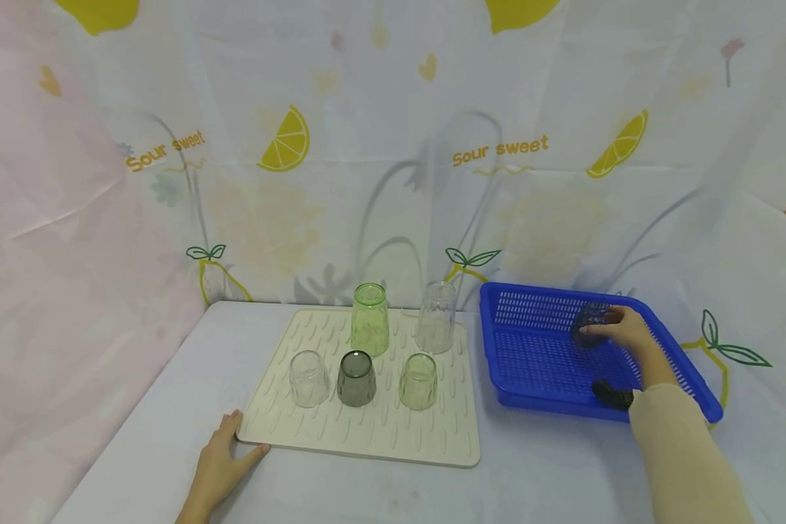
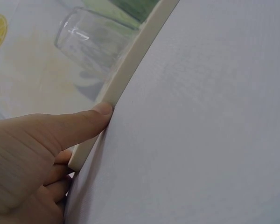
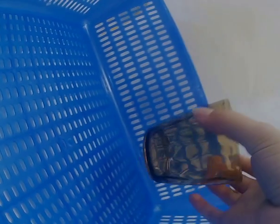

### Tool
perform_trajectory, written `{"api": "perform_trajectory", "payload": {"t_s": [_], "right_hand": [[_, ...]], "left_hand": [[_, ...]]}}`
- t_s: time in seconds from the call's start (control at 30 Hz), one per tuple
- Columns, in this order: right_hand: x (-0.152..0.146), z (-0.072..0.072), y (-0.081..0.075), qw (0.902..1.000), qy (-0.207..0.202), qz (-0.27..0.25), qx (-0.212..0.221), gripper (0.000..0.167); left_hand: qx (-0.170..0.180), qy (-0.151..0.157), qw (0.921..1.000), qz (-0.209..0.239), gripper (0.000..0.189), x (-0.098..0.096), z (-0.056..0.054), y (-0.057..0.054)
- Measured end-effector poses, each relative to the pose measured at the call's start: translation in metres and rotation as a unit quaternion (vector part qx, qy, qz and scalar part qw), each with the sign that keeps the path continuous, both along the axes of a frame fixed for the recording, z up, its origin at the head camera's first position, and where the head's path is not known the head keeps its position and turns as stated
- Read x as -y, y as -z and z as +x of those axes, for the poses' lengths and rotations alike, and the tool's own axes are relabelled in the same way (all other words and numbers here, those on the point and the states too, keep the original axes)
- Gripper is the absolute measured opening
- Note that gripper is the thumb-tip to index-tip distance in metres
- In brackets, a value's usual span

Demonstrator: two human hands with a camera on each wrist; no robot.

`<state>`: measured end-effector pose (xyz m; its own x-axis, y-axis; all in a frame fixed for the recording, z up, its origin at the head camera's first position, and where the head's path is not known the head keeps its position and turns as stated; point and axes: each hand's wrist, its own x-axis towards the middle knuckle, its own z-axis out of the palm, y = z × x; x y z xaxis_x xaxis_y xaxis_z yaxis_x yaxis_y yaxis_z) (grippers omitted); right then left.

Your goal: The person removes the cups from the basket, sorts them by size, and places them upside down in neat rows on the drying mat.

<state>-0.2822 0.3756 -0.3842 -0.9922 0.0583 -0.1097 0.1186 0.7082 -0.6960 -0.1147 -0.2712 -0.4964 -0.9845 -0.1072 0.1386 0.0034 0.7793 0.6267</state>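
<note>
My right hand (image 1: 624, 331) grips a dark tinted drinking glass (image 3: 189, 151) inside the blue basket, near its back right. Thumb on one side and fingers on the other, it holds the glass tilted in the right wrist view. At the front left corner of the cream drying mat (image 1: 360, 444), my left hand (image 1: 219, 462) rests with its thumb spread along the front edge and fingers by the left side. On the mat stand a tall green glass (image 1: 370, 324), a tall clear glass (image 1: 436, 320), a short clear glass (image 1: 309, 382), a short grey glass (image 1: 356, 382) and a short green glass (image 1: 418, 384).
The blue plastic basket (image 1: 507, 397) with slotted walls stands right of the mat. A black curved object (image 1: 610, 395) lies in it near the front, partly hidden by the right forearm. Behind the white table (image 1: 432, 495) hangs a lemon-print cloth (image 1: 367, 204).
</note>
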Motion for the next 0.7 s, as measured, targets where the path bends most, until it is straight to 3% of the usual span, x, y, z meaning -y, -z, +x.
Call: {"api": "perform_trajectory", "payload": {"t_s": [0.27, 0.7], "right_hand": [[0.012, 0.011, -0.024, 0.9979, -0.022, -0.008, -0.06, 0.096], [0.032, 0.032, -0.042, 0.9896, -0.039, -0.029, -0.136, 0.089]], "left_hand": [[0.01, 0.001, 0.9999, 0.003, 0.085, 0.0, 0.0, -0.001], [0.015, 0.007, 0.9997, 0.02, 0.086, 0.002, 0.0, -0.004]]}}
